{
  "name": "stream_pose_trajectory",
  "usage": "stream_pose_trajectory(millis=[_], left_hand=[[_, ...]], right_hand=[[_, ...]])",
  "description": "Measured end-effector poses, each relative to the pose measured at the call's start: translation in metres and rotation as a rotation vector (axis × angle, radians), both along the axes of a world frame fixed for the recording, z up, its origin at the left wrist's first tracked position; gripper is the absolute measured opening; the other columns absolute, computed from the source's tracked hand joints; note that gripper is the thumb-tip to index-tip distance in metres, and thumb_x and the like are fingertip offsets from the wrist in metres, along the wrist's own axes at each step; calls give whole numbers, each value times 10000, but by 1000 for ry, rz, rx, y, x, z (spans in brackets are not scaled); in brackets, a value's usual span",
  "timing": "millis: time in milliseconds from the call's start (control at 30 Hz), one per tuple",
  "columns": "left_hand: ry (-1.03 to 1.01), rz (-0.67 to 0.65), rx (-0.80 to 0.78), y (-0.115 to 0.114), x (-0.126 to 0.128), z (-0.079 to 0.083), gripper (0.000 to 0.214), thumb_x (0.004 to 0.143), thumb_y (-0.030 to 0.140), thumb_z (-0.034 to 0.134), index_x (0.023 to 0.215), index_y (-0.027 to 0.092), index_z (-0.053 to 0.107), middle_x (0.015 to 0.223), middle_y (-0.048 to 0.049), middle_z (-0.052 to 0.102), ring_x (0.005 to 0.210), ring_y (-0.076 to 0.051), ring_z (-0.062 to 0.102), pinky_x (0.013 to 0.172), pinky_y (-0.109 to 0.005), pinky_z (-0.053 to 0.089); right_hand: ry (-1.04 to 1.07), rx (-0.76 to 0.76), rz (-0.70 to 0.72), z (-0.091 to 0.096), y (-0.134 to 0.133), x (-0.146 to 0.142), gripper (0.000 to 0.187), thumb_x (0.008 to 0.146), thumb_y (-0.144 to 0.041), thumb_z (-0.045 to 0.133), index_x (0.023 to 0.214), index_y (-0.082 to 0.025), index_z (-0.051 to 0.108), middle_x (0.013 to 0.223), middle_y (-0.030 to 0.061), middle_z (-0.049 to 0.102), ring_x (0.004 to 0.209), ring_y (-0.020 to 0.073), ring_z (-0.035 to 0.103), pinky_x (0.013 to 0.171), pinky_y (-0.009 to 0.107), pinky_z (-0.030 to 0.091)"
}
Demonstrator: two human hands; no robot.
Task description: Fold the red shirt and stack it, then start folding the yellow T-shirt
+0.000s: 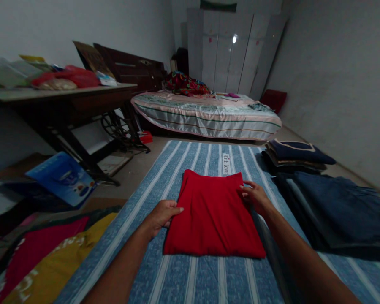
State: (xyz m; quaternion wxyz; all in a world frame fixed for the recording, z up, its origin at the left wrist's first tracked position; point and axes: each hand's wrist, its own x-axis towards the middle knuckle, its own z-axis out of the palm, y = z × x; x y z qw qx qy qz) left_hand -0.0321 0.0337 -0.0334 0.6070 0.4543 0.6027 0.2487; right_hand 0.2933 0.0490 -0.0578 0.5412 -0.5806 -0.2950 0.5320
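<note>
Red cloth (213,215) between left grip (161,216), right grip (256,196)

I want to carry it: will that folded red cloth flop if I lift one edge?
The folded red cloth probably flops: it lies limp and creased on the blue striped mat. Likely light, being thin; the left hand and right hand merely touch its side edges. Flat, so it should not roll.
</note>
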Motion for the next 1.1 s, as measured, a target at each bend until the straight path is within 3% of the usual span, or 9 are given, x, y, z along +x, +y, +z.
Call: stream_pose_trajectory(millis=[233, 433, 700, 833, 1100], left_hand=[[-3, 35, 17, -2, 3, 0, 408, 514, 428, 745, 774, 141, 614, 676, -17, 683, 595, -157, 614, 523, -233, 436], [-27, 44, 52, -4, 3, -3, 385, 518, 428, 742, 744, 145, 612, 666, -15, 680, 582, -151, 608, 510, -221, 418], [19, 32, 66, -1, 1, -8, 383, 545, 435, 732, 759, 140, 615, 675, -23, 687, 593, -155, 612, 506, -222, 420], [-14, -6, 55, -1, 0, -7, 441, 557, 470, 746, 820, 137, 626, 743, -41, 711, 656, -178, 648, 534, -233, 447], [-32, 11, 49, 0, 0, -11, 436, 512, 425, 774, 805, 138, 625, 741, -48, 715, 670, -209, 669, 539, -255, 463]], right_hand=[[-3, -88, 44, 2, -33, -4, 416, 633, -242, 739, 1013, -165, 589, 576, -30, 616, 430, 84, 512, 401, 176, 348], [11, -110, 53, -1, -55, -8, 490, 595, -230, 772, 1046, -172, 589, 683, -2, 684, 599, 145, 644, 559, 228, 491], [35, -98, 104, -10, -90, -12, 660, 585, -258, 807, 1161, -166, 497, 777, 30, 727, 705, 195, 692, 657, 277, 538], [18, -74, 90, -21, -95, -13, 708, 559, -237, 810, 1179, -162, 478, 770, 29, 728, 663, 201, 687, 620, 285, 539], [57, -58, 64, -23, -94, -15, 552, 553, -215, 794, 1050, -213, 553, 736, 2, 719, 647, 229, 692, 611, 330, 554]])
